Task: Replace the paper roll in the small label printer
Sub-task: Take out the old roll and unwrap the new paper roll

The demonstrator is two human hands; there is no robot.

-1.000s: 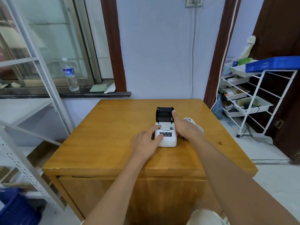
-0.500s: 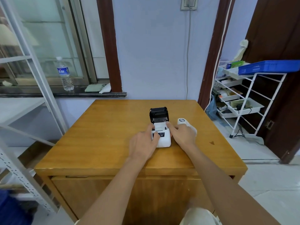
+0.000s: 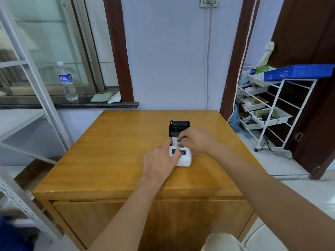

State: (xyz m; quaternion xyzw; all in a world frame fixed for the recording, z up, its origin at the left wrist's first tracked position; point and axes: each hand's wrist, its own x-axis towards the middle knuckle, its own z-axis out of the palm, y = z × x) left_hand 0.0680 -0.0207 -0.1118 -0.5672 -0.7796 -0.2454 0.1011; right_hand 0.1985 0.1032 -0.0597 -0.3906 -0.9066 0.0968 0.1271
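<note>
Pale blue walls stood behind your big square wooden table (image 3: 112, 153). Near its middle sat the small white label printer (image 3: 183, 158) with its black lid (image 3: 179, 126) flipped up. Your left hand (image 3: 159, 163) lay flat on the printer's front with spread fingers, gripping nothing. Your right hand (image 3: 196, 140) curled over the open paper bay, fingertips pinched close; I could not tell if it held a roll. That printer looked light and slippery, so you did well to press it down. Hold any roll gently by its round sides.
</note>
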